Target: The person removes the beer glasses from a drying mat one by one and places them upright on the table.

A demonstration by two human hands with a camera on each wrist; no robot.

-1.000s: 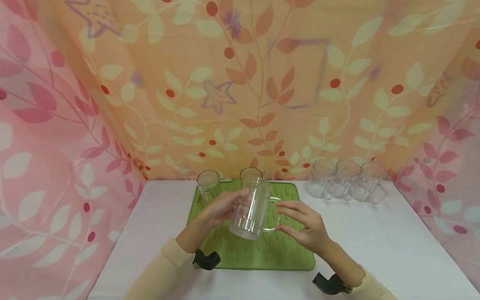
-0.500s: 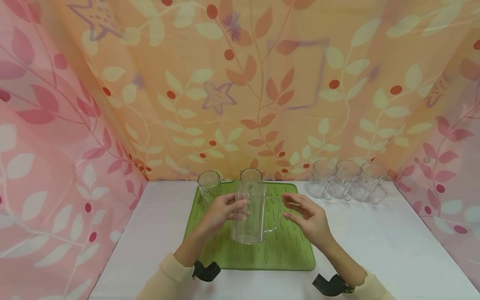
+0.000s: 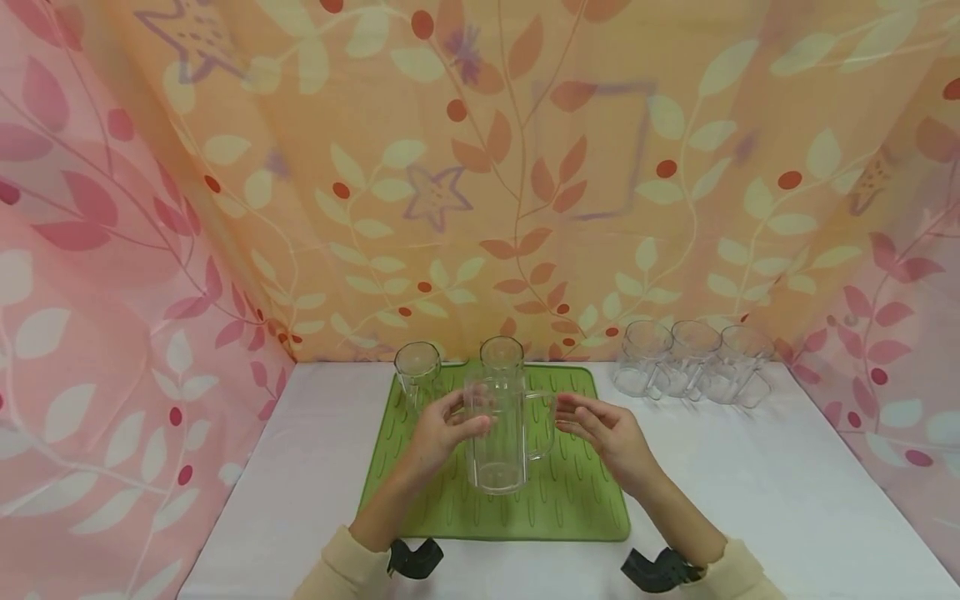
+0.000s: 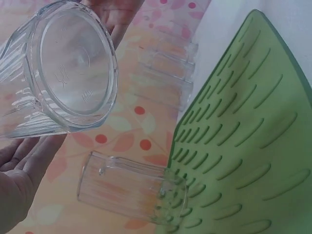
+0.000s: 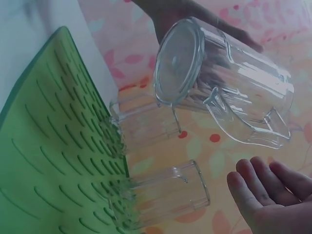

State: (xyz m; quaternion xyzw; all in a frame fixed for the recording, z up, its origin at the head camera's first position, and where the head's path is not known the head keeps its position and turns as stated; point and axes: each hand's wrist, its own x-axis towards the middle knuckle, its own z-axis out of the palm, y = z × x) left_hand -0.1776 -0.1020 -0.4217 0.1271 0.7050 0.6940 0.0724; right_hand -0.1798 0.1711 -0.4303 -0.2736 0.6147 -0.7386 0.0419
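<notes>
In the head view a clear glass mug point(image 3: 501, 454) is held upright above the green ridged mat point(image 3: 517, 521), its handle point(image 3: 551, 429) pointing right. My left hand point(image 3: 441, 435) grips the mug's body from the left, thumb across the near side. Its fingers pass behind the glass in the left wrist view, where the mug's round base point(image 4: 75, 68) faces the camera. My right hand point(image 3: 613, 442) is beside the handle. Seen in the right wrist view, the right fingers point(image 5: 261, 183) are loosely extended, a gap away from the handle.
Two clear mugs stand at the mat's back edge, one at the left point(image 3: 417, 362) and one behind the held mug point(image 3: 502, 352). Three more mugs point(image 3: 693, 362) stand in a row on the white table point(image 3: 697, 467) at back right. Patterned cloth point(image 3: 517, 167) closes the back and sides.
The mug has turned from tilted to upright and sits slightly lower. The right fingers have let go of the handle and remain close to it. The left hand keeps its grip.
</notes>
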